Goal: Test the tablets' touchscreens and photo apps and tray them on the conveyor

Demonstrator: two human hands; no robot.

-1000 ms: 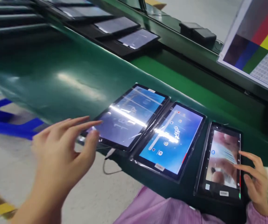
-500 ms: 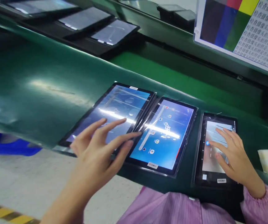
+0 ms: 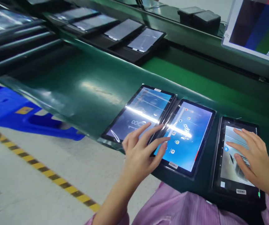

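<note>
Three lit tablets lie side by side at the near edge of a green conveyor belt (image 3: pixel 83 78). My left hand (image 3: pixel 144 150) is open, fingers spread, over the gap between the left tablet (image 3: pixel 139 114) and the middle tablet (image 3: pixel 186 134), its fingertips reaching the middle tablet's screen. My right hand (image 3: pixel 251 156) is open with fingers stretched flat on the screen of the right tablet (image 3: pixel 236 159), which shows a camera picture. Neither hand holds anything.
More tablets (image 3: pixel 134 39) with dark screens lie in a row at the belt's far side. A colour test chart (image 3: pixel 258 28) stands at the upper right. A blue pallet (image 3: pixel 19 112) and a yellow-black floor stripe (image 3: pixel 43 170) lie to the left below the belt.
My left hand has moved right, from the left tablet's near corner to the middle tablet's edge. My right hand has moved from the right tablet's edge onto its screen. The view shifted.
</note>
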